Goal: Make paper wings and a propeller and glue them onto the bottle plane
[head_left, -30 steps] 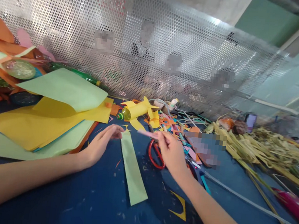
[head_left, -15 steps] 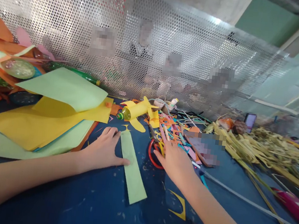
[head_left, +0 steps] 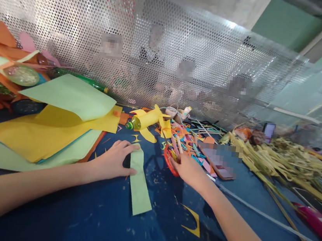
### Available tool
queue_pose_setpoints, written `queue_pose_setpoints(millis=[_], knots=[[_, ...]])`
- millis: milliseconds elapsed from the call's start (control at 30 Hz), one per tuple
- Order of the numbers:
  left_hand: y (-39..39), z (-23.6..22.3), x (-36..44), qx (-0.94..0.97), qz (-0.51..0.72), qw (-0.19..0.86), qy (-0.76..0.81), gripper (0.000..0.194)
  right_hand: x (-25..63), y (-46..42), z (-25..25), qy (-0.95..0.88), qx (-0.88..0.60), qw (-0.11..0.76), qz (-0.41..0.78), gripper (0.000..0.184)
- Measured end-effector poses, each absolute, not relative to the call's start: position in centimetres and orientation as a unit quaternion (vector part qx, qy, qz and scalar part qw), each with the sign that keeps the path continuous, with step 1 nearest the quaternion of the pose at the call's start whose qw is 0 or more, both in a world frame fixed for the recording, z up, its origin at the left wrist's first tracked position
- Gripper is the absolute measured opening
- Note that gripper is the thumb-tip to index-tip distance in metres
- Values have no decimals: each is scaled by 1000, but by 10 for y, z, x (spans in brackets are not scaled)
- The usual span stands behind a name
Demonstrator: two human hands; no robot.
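Note:
My left hand [head_left: 118,158] takes hold of a pale green paper strip [head_left: 140,194] near its far end, thumb on one edge and fingertips by the top. The strip bends a little there; its near end points toward me. To the right, my right hand [head_left: 188,169] has its fingers at the red handles of a pair of scissors [head_left: 171,164], which are tipped up off the table. Part of the scissors is hidden behind the fingers. Just beyond lies a yellow paper-wrapped bottle [head_left: 147,119] with fins and a green cap.
Coloured paper sheets [head_left: 42,133] are stacked at left beside decorated bottles [head_left: 22,74]. Paper scraps [head_left: 186,137], a phone [head_left: 219,161] and dried leaves [head_left: 279,158] lie right. A yellow offcut [head_left: 194,220] lies nearer me. Behind stands a perforated metal screen [head_left: 82,21], with people beyond.
My right hand has closed on the scissors and tilted them up. My left hand has gripped the green strip and shifted it slightly left, bending its far end.

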State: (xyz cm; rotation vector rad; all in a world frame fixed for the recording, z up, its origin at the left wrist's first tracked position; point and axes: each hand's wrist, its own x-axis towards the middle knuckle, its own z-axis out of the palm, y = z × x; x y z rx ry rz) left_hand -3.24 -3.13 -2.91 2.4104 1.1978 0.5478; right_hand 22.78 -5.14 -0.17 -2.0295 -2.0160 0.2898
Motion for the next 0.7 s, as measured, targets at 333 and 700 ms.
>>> queue_pose_setpoints(millis=[333, 700], knots=[[-36, -22, -32, 857, 203, 193, 433, 71, 202, -53, -8, -627, -574, 345, 399, 21], [-45, -18, -24, 822, 265, 353, 360, 43, 190, -66, -33, -658, -529, 371, 388, 32]])
